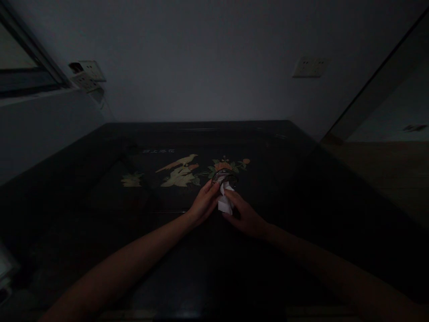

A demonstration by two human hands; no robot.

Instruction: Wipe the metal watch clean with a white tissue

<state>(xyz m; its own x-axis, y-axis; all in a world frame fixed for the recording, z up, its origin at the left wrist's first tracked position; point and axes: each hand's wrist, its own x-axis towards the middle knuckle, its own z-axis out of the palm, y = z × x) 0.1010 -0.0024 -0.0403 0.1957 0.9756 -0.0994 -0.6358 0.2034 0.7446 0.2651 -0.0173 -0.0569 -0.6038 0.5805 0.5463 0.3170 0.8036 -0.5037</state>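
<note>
In dim light both my hands meet over a black lacquered table (284,188) painted with birds and flowers. My left hand (203,203) pinches a thin silvery ring, a bangle (224,175), at its near edge. My right hand (244,217) grips a small white cloth or pad (225,203) and presses it against the bangle. Fingers of both hands are closed around these things.
The painted bird-and-flower panel (182,172) lies just beyond my hands. Wall sockets (310,67) sit on the far wall, with more sockets (87,74) at the left by a window frame. A wooden floor (395,174) shows to the right past the table's edge.
</note>
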